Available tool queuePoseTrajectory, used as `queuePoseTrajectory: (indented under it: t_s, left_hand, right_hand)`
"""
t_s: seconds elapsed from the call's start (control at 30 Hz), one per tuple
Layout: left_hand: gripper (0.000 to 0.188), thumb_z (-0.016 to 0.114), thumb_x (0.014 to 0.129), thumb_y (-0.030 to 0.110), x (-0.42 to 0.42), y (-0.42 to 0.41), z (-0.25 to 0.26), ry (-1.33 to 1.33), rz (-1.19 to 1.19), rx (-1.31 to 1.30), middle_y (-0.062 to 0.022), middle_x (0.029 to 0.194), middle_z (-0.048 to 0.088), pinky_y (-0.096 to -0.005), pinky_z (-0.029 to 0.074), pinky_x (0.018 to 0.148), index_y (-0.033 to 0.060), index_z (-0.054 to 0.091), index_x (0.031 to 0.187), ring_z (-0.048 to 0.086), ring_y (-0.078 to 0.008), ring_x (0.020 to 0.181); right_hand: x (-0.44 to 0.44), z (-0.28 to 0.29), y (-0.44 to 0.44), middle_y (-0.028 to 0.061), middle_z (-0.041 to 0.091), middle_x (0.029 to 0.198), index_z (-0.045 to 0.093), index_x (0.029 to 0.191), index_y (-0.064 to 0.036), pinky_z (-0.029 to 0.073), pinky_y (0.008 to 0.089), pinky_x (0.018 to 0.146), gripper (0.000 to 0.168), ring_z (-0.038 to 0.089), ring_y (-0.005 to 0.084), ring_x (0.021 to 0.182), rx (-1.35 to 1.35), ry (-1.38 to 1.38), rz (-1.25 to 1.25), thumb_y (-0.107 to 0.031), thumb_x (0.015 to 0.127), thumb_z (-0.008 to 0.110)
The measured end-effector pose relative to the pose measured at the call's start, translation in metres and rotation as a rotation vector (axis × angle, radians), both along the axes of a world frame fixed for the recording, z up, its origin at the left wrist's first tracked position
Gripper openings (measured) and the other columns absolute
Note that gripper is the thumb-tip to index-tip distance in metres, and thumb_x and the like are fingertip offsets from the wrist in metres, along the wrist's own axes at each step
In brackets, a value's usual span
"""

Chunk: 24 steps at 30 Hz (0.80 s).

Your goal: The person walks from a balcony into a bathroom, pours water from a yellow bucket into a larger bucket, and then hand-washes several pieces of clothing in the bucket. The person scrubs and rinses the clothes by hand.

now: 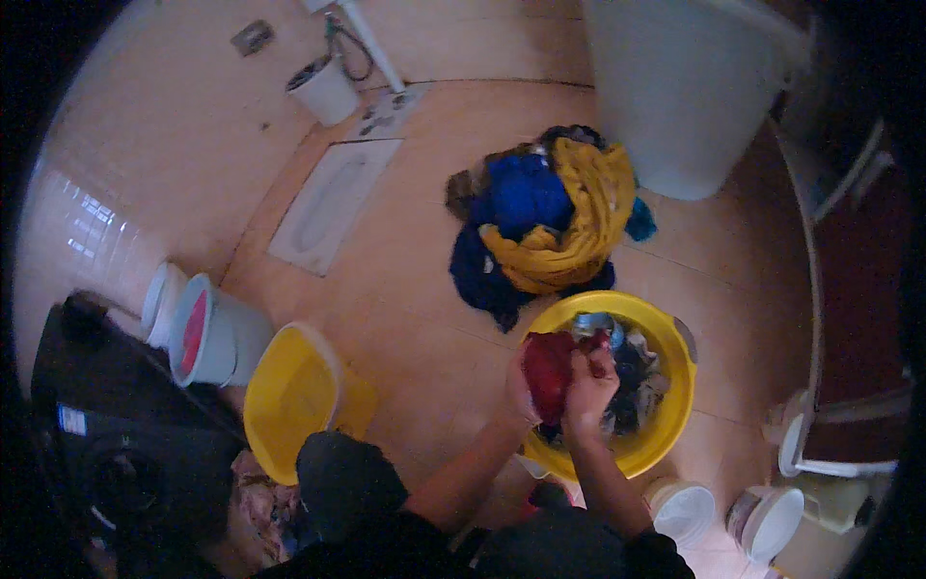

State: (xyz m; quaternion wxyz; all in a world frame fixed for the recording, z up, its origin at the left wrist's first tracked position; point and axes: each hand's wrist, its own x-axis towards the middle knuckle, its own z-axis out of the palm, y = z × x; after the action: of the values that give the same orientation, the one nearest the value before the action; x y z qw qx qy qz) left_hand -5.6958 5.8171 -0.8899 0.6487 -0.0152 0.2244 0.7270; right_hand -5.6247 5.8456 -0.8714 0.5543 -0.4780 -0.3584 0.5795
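A dark red cloth (548, 373) is held in both hands above the left side of a yellow basin (674, 427). My left hand (519, 387) grips its left edge, partly hidden behind the fabric. On the cloth's right side, my right hand (592, 383) has its fingers curled around it. Inside the basin lie wet-looking dark and greyish clothes (636, 383), with a light blue item (597, 326) near the far rim. Just beyond the basin, a heap of laundry rests on the floor, with a mustard-yellow garment (597, 210) and a bright blue one (528, 195) on top.
A yellow tub (293, 405) and a pale bucket (242, 351) stand at left, near a black appliance (137, 434). A squat toilet (336, 203) is set into the tiled floor. A large pale barrel (680, 94) stands at far right; white buckets (681, 510) sit at near right.
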Motion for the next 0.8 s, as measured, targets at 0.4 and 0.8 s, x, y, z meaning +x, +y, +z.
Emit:
queuePoseTrajectory:
  t_s: [0.4, 0.8]
  left_hand:
    - [0.044, 0.038, 0.085, 0.042, -0.035, -0.005, -0.056, 0.45, -0.731, -0.138, -0.0074, 0.1, 0.057, -0.0374, 0.04, 0.089, 0.0086, 0.049, 0.111, 0.053, -0.0227, 0.09]
    - [0.045, 0.042, 0.083, 0.044, -0.198, -0.033, 0.11, 0.584, -0.298, -0.439, -0.0135, 0.1, 0.058, -0.046, 0.047, 0.079, 0.0053, 0.054, 0.102, 0.057, -0.0306, 0.09]
  right_hand:
    - [0.04, 0.028, -0.005, 0.0074, 0.049, 0.078, 0.056, 0.086, -0.014, 0.046, 0.0349, 0.046, 0.028, 0.053, 0.0232, 0.063, 1.352, -0.905, 0.748, -0.022, 0.06, 0.059]
    - [0.061, -0.041, 0.038, 0.0205, 0.046, 0.11, 0.04, 0.121, -0.012, 0.039, 0.0437, 0.087, 0.062, 0.04, 0.0369, 0.108, 0.473, -1.316, 0.441, -0.037, 0.07, 0.065]
